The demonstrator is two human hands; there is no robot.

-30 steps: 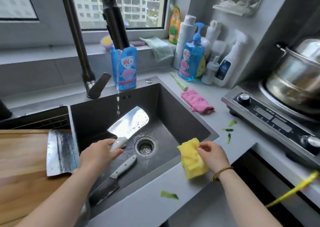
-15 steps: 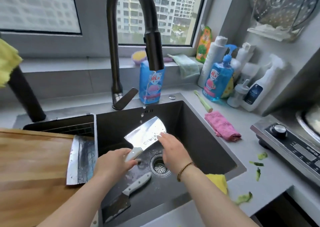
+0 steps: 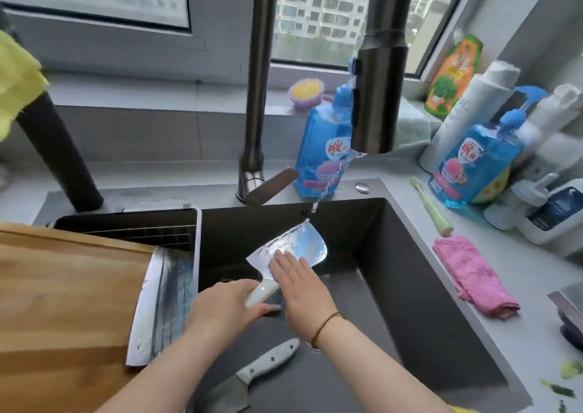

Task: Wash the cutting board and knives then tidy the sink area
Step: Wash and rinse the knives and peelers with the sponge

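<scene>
My left hand (image 3: 225,310) grips the white handle of a cleaver (image 3: 304,243) and holds its blade up over the dark sink (image 3: 419,286). A thin stream from the black faucet head (image 3: 377,97) lands on the blade's far edge. My right hand (image 3: 299,281) lies flat on the wet blade with straight fingers. A second knife (image 3: 252,376) with a white handle lies on the sink floor near the front. The wooden cutting board (image 3: 66,314) rests over the sink's left side, and a third cleaver blade (image 3: 161,308) lies on its right edge.
Blue dish soap bottles (image 3: 325,147) (image 3: 473,163) and other bottles stand behind the sink. A pink cloth (image 3: 473,277) and a green toothbrush (image 3: 430,205) lie on the right counter. Green scraps (image 3: 564,381) sit at the counter's front right, a yellow cloth (image 3: 15,81) hangs far left.
My right hand left the yellow sponge on the counter edge, reached into the sink and laid flat on the cleaver blade. The view moved closer to the sink.
</scene>
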